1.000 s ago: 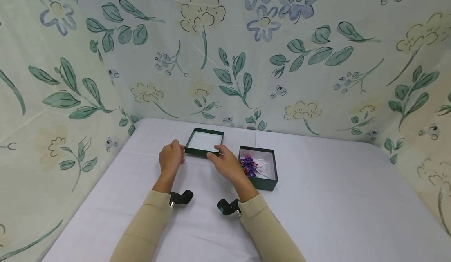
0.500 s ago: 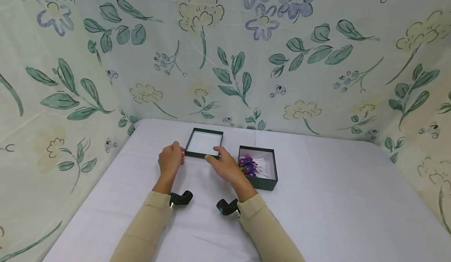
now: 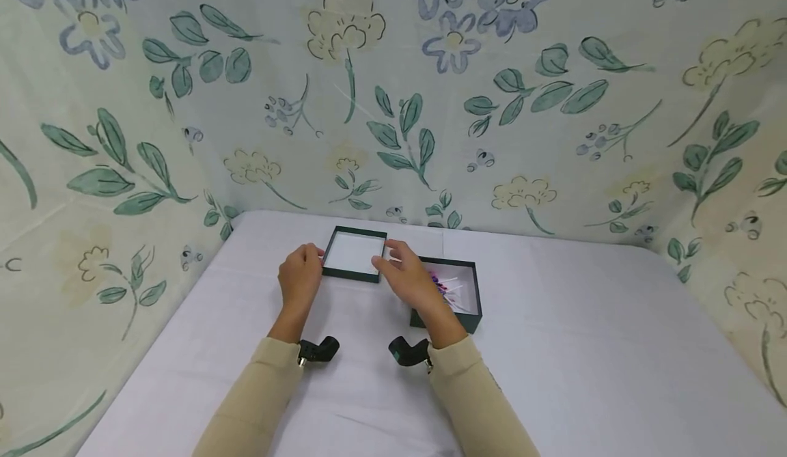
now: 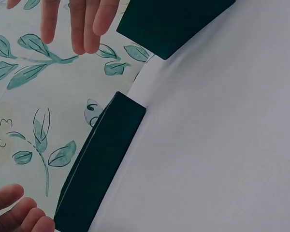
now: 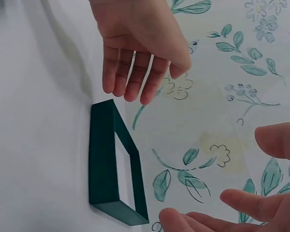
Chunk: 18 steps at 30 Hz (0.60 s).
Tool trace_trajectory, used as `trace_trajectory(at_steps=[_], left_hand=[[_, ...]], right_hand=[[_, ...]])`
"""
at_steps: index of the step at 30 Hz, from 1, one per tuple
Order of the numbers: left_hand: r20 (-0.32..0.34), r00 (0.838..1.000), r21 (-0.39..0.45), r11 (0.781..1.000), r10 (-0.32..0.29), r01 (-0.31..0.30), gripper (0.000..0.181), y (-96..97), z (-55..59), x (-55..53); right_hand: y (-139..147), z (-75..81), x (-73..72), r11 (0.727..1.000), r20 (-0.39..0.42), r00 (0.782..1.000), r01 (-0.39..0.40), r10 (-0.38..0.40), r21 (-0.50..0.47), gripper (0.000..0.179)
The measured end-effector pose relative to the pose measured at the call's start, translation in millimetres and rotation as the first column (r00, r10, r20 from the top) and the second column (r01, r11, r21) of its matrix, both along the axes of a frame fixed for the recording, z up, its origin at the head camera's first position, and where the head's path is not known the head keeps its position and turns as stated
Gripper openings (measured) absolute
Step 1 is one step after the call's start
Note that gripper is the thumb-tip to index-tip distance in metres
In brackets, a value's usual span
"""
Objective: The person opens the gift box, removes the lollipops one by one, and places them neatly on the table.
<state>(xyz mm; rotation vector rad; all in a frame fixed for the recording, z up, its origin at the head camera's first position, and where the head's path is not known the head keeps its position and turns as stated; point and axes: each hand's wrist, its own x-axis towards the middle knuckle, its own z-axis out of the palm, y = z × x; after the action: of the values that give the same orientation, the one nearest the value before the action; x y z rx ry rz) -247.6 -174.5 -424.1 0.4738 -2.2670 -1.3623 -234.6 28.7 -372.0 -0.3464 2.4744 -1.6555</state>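
Observation:
A shallow dark green lid [image 3: 350, 274] with a white inside lies hollow side up at the back of the table. My left hand [image 3: 300, 276] is at its left edge; in the right wrist view the fingers of that left hand [image 5: 140, 58] extend loosely by the lid's corner. Whether they touch it, I cannot tell. My right hand [image 3: 408, 276] hovers just right of the lid, fingers spread and holding nothing. Behind its wrist stands the deeper green box [image 3: 464, 322], holding several purple-wrapped lollipops [image 3: 453, 293] with white sticks. The right hand partly hides the lollipops.
A white cloth covers the table [image 3: 584, 348]. Floral fabric [image 3: 393, 102] hangs behind and at both sides. A black wrist camera [image 3: 320, 349] is on the left wrist, another black camera [image 3: 408, 352] on the right.
The right hand, earlier pinching the lid's front right corner, has let go and moved right, covering more of the box. The left hand stays by the lid's left edge.

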Motion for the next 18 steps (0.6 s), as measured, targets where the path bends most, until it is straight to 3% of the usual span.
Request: trace_trajectory(at_steps=[5,10,18], left_hand=[[-0.056,0.998,-0.001,1.0,-0.02,0.02,0.045,12.0,3.7,-0.2],[-0.121,0.989,0.019,0.996,-0.087,0.089,0.041,26.1,5.2,-1.8],[-0.133,0.976,0.022,0.984,-0.17,0.174,0.037,47.3,4.6,-6.0]], right_hand=[[18.6,12.3,-2.4,1.0,-0.026,1.0,0.006,-0.006,-0.013,0.052],[35.0,14.7,-7.7,1.0,-0.057,0.998,0.007,-0.006,0.011,0.046],[56.5,11.4,-12.3,0.995,-0.153,0.988,0.018,-0.004,0.096,0.041]])
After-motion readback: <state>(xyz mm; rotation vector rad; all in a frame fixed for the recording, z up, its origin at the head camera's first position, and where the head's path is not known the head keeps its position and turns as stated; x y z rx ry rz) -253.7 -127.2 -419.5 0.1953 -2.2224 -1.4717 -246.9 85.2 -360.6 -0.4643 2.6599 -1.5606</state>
